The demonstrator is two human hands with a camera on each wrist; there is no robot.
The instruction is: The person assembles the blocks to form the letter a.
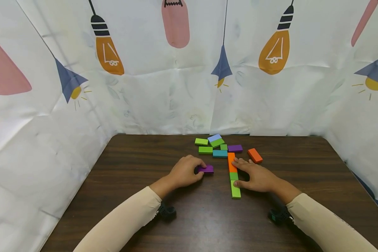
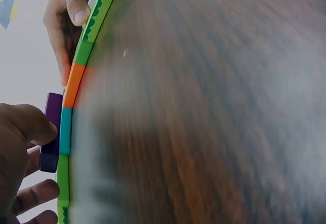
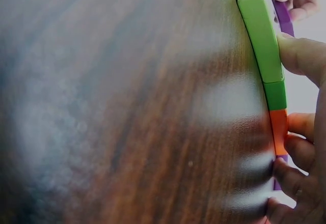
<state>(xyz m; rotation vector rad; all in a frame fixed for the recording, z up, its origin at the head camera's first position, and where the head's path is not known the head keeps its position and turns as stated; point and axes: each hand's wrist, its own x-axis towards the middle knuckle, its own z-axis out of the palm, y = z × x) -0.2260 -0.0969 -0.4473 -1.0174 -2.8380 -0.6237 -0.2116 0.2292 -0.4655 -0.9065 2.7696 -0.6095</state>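
Note:
Between thumb and fingers, my left hand (image 1: pixel 184 171) pinches a purple block (image 1: pixel 208 169) left of a column of blocks; the left wrist view also shows this purple block (image 2: pixel 51 127). The column has an orange block (image 1: pixel 231 161) at the far end, a small green block (image 1: pixel 233 176) in the middle and a lime block (image 1: pixel 235 190) nearest me. From the right, my right hand (image 1: pixel 259 177) touches the column, its fingertips at the orange block and its thumb at the lime one. A teal block (image 1: pixel 219 153) adjoins the column's far end.
Beyond the hands lie a green block (image 1: pixel 205 150), a lime block (image 1: pixel 201 141), a blue block (image 1: pixel 214 138) and another purple block (image 1: pixel 235 148). A loose orange block (image 1: pixel 255 155) lies right of them. Patterned cloth (image 1: pixel 189 94) hangs behind the dark wooden table (image 1: pixel 129 157).

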